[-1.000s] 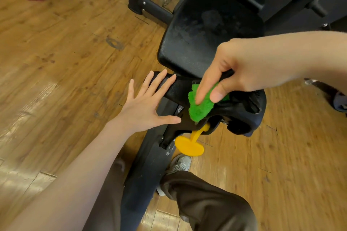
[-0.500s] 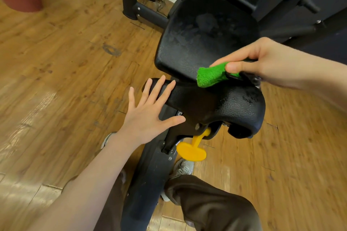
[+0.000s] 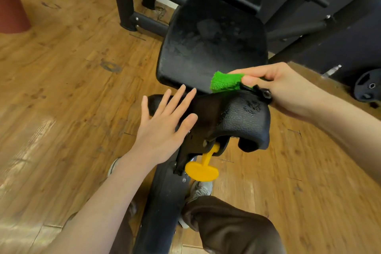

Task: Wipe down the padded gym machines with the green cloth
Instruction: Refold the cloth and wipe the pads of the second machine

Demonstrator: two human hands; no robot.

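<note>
the right hand (image 3: 284,90) pinches the green cloth (image 3: 225,81), its grip tight on one bunched end, at the far edge of the curved pad (image 3: 245,117). the left hand (image 3: 162,128) lies flat and wide on that pad's left end, steadying it. wiping is mid-way; next likely calls for dragging the cloth across the dusty seat (image 3: 212,43) beyond.

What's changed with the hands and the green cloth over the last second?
The right hand carried the fuzzy green cloth from the front of the curved black pad, near the yellow plastic knob, up to the pad's top rear edge. It grips the cloth throughout. The left hand stayed flat on the pad's left end.
</note>
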